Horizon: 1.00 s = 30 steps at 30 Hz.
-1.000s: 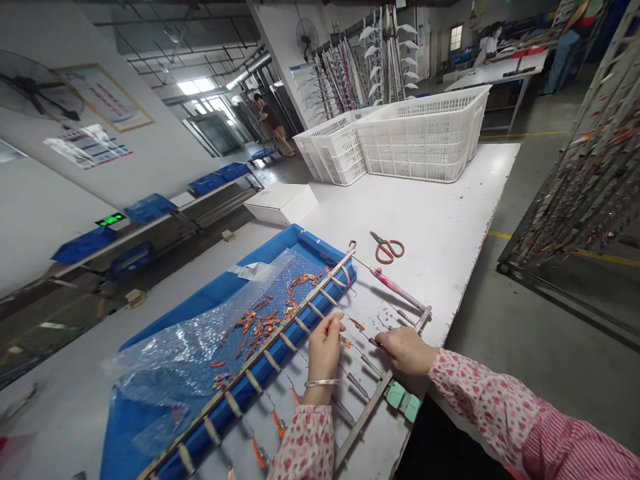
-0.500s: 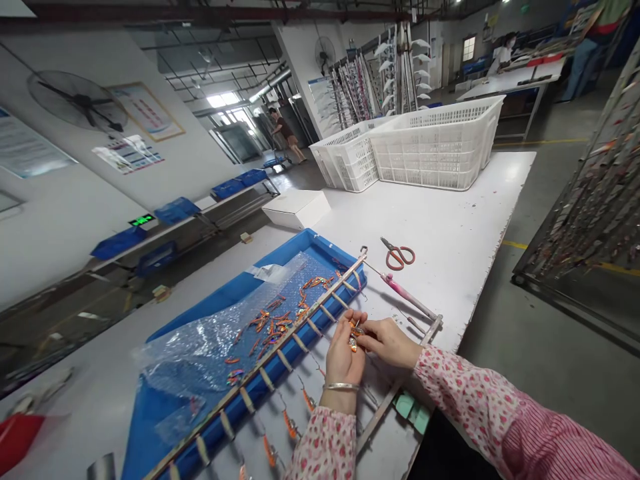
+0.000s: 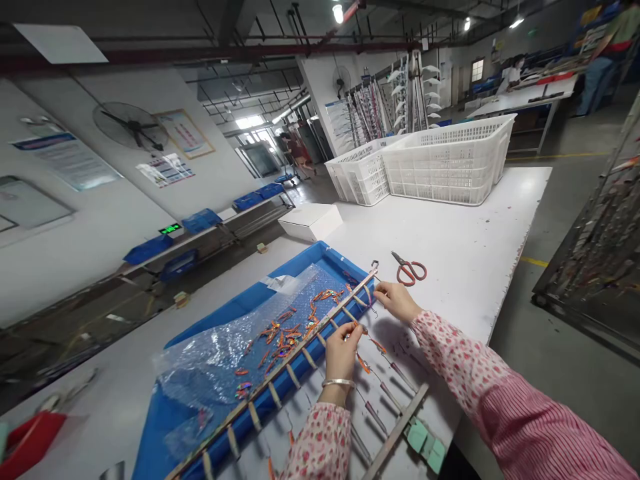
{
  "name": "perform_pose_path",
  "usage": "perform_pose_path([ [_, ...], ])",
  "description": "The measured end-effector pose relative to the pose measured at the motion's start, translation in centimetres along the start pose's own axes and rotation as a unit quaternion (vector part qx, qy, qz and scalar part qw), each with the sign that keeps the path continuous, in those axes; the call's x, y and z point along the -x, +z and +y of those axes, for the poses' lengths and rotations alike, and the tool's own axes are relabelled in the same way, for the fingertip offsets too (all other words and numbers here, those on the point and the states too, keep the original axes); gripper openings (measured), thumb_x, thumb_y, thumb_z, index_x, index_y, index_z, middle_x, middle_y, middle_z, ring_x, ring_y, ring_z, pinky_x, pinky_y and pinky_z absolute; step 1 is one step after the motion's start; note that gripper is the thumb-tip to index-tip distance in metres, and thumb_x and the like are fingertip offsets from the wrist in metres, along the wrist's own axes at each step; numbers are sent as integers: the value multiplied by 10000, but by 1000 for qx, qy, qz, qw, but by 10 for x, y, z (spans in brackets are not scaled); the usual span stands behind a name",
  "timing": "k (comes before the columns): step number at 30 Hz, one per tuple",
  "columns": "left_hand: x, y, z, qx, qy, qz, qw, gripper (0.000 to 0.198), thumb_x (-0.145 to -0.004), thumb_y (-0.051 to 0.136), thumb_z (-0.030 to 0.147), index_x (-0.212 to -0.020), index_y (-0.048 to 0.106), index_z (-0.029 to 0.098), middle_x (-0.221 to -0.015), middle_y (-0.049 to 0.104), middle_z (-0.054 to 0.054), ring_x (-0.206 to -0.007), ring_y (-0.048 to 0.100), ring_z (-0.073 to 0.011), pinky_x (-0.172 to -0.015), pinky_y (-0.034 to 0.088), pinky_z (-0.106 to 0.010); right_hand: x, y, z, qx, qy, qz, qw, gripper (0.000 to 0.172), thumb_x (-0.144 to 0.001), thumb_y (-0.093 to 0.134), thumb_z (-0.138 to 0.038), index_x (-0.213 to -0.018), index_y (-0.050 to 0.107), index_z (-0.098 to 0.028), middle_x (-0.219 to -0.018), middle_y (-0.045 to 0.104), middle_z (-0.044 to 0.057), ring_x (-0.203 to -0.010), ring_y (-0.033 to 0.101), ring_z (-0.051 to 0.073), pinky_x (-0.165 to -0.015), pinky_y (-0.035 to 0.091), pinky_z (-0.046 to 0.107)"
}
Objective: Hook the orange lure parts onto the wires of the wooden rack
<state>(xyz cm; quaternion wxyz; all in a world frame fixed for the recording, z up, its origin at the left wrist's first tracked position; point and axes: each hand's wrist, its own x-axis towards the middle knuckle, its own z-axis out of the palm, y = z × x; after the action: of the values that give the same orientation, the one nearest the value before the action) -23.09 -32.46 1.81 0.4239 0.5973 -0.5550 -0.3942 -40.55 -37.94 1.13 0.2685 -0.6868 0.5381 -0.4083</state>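
My left hand (image 3: 342, 352), with a silver bangle at the wrist, pinches a small orange lure beside the wooden rack bar (image 3: 295, 350). My right hand (image 3: 397, 300) is at the upper end of the bar, its fingertips pressed together near the last peg; what they hold is too small to tell. Orange lures (image 3: 363, 363) hang on wires between the bar and a second bar (image 3: 397, 433). Behind the rack, a blue tray (image 3: 233, 297) holds bubble wrap (image 3: 215, 347) with many loose orange lures (image 3: 285, 333) on it.
Red-handled scissors (image 3: 411, 272) lie beyond my right hand. White baskets (image 3: 440, 167) and a white box (image 3: 311, 221) stand farther back. Green clips (image 3: 425, 445) sit near the table edge, a red container (image 3: 33, 440) at far left. People are in the background.
My hands have parted: the right moved up to the bar's upper end, while the left stays low with a lure. The pink stick across the rack's end is no longer visible there. The view has shifted.
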Motion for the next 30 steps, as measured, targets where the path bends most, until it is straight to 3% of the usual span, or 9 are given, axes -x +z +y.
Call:
perform_pose_path([
  [3,-1,1,0,-25,13,-1,1000,394,-613,634,522,-678,678,136,-568,596,-26,-588,532,-156,-557,405,-246,-28,17,4,68,-27,-17,997,81,-774,522,-144,-769,600,-165,-738,619,37,-719,552,143,-696,372,240],
  [7,5,4,-2,-30,24,-8,999,370,-639,615,492,-702,681,133,-670,640,-46,-679,552,-178,-664,422,-274,-36,32,8,54,-31,-47,997,138,-756,471,-57,-758,574,-149,-740,600,50,-732,539,143,-708,375,248],
  [13,3,1,-8,-35,20,-12,999,297,-651,631,436,-704,671,147,-745,653,-42,-736,548,-183,-707,397,-264,-44,8,11,-30,20,-137,990,191,-732,462,-38,-842,564,-157,-622,589,-21,-472,492,72,-508,382,180],
  [19,0,3,-6,-54,31,-16,998,269,-658,625,405,-712,672,145,-724,647,-33,-719,546,-178,-696,391,-264,-48,3,5,-110,77,-180,974,235,-719,410,17,-801,565,-140,-575,574,-22,-400,453,56,-404,339,159],
  [25,-1,9,-3,-40,14,-18,999,269,-642,638,398,-726,682,145,-710,645,-28,-681,549,-159,-669,404,-254,-40,13,-2,-162,132,-142,968,229,-762,401,-30,-904,548,-135,-620,610,-9,-383,464,54,-368,318,155],
  [30,-4,13,-9,-12,2,-6,1000,348,-590,671,445,-748,688,135,-651,627,-32,-612,538,-159,-586,410,-253,-40,16,-1,-214,141,-107,961,46,-745,522,-115,-769,557,-133,-530,576,-28,-354,431,44,-354,286,147],
])
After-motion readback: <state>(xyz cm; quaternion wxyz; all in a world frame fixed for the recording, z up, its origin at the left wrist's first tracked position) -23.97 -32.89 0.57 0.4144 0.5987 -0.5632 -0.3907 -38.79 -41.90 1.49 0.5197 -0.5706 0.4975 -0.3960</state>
